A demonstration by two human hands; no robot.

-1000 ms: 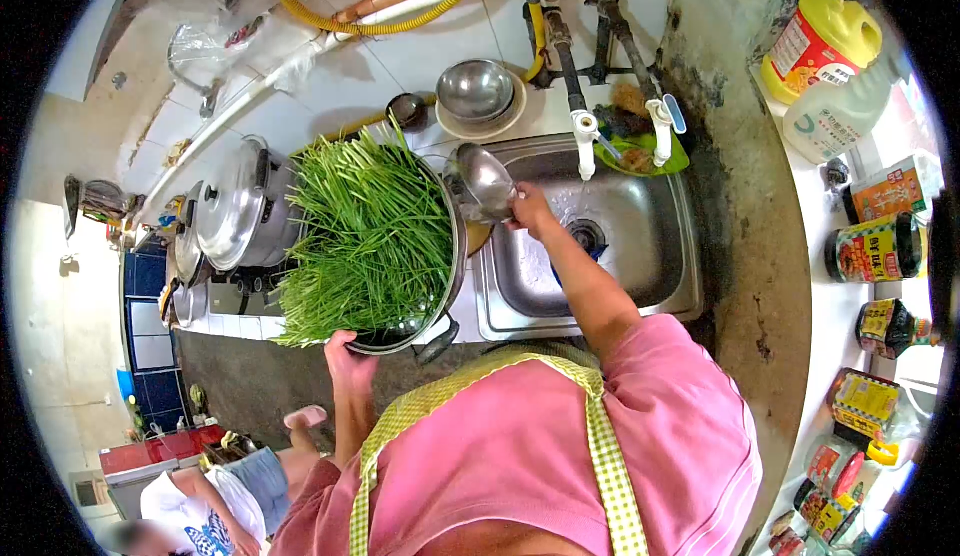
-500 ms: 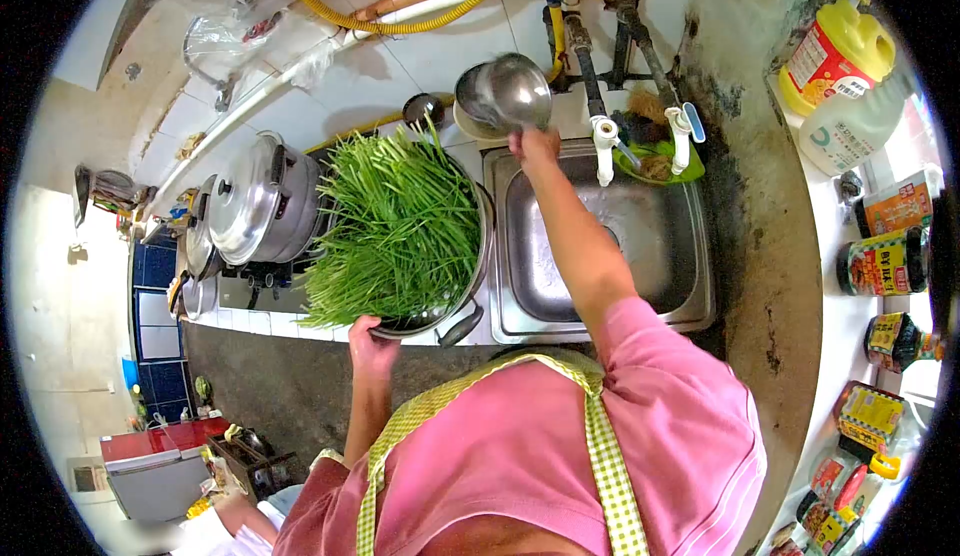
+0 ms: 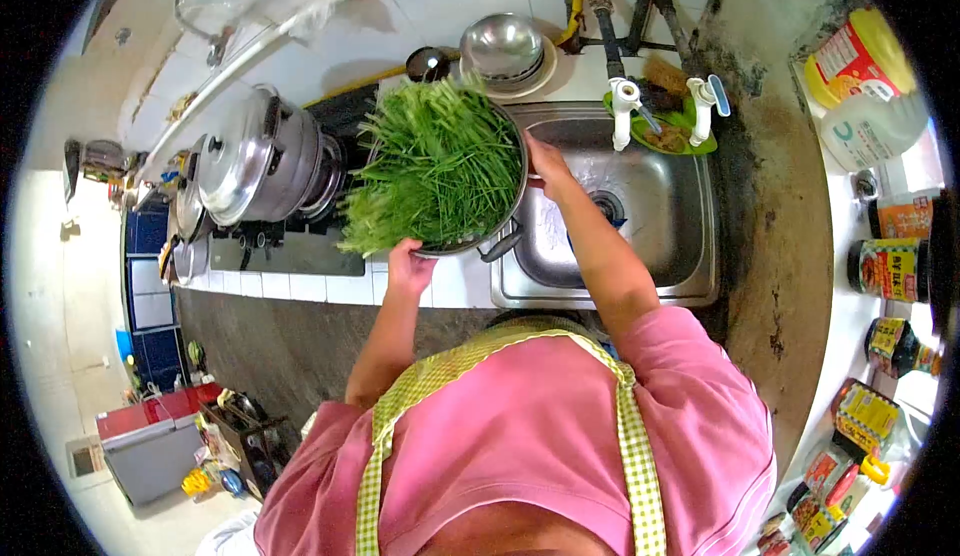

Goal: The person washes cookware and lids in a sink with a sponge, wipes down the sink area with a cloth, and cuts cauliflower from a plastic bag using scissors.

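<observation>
A wide metal pot with dark handles is heaped with long green chives, which hang over its rim. My left hand grips the pot's near left edge, thumb up against the chives. On the pot's right side, my right hand has hold of the rim, its fingers partly hidden by the pot. The pot overlaps the left edge of the steel sink. Behind it, a shiny metal bowl rests on a stack of bowls, apart from both hands.
Left of the pot, a large lidded pot stands on the stove. White taps reach over the sink, with a green dish behind them. Bottles and jars line the right ledge. A black ladle-like bowl lies behind the chives.
My right hand has let go of the metal bowl, now on the stack, and come down to the pot's right rim. The pot with the chives has shifted right, over the sink's edge.
</observation>
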